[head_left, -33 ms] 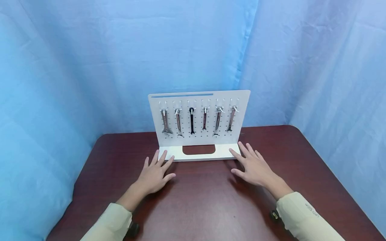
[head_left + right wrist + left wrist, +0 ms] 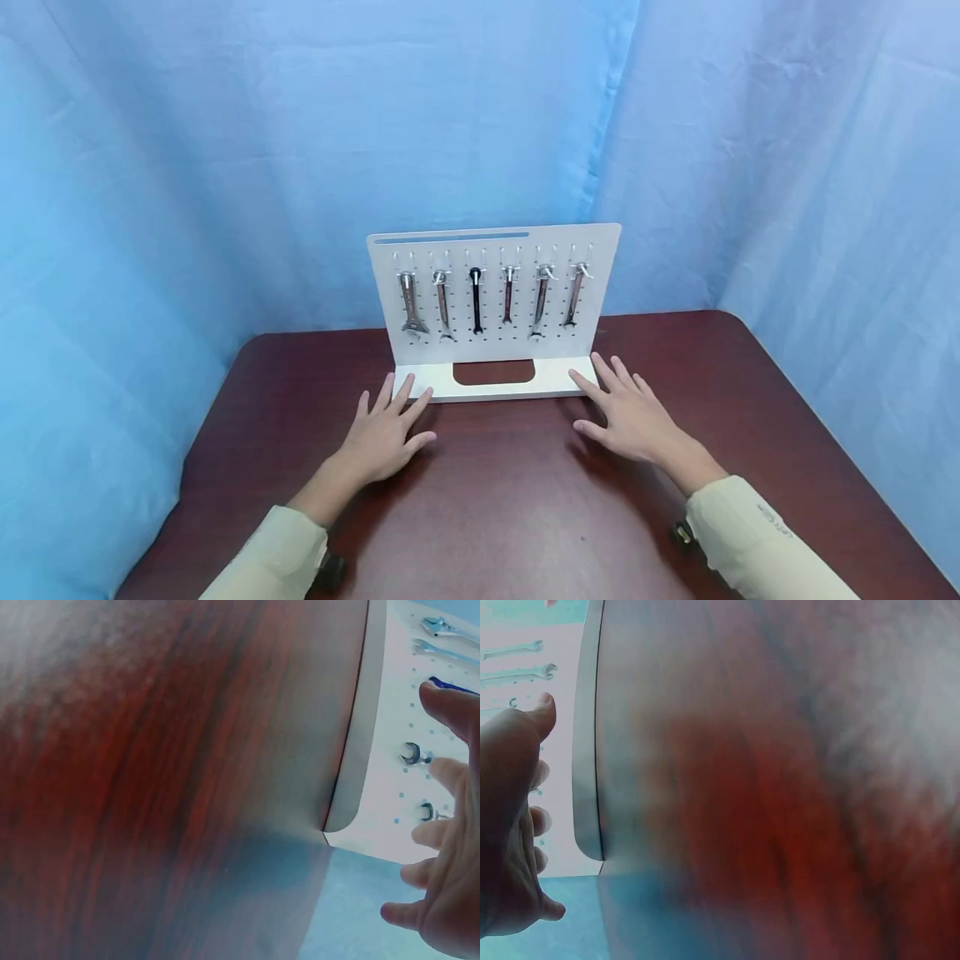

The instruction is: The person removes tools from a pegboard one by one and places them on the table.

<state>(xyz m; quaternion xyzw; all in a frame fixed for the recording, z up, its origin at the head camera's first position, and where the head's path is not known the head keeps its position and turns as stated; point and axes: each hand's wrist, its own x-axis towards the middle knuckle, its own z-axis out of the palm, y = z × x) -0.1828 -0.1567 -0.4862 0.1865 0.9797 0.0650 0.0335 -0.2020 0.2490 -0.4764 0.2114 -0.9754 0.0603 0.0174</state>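
Observation:
A white pegboard stand [image 2: 495,343] stands on the table with several wrenches hung in a row from its hooks. Leftmost is an adjustable wrench [image 2: 411,312]; a black wrench [image 2: 477,304] hangs mid-row, and a short wrench [image 2: 508,298] is beside it. At the right end hangs a silver wrench [image 2: 575,298]. My left hand [image 2: 378,442] is spread, fingertips at the stand's left front corner. My right hand [image 2: 633,417], also spread, reaches its right front corner. Neither holds anything; whether the fingertips touch the base, I cannot tell.
The dark red-brown table [image 2: 510,483] has a rounded far edge. Light blue curtains [image 2: 300,150] hang behind it and on both sides. A handle-shaped cutout shows the tabletop through the stand's base [image 2: 555,379].

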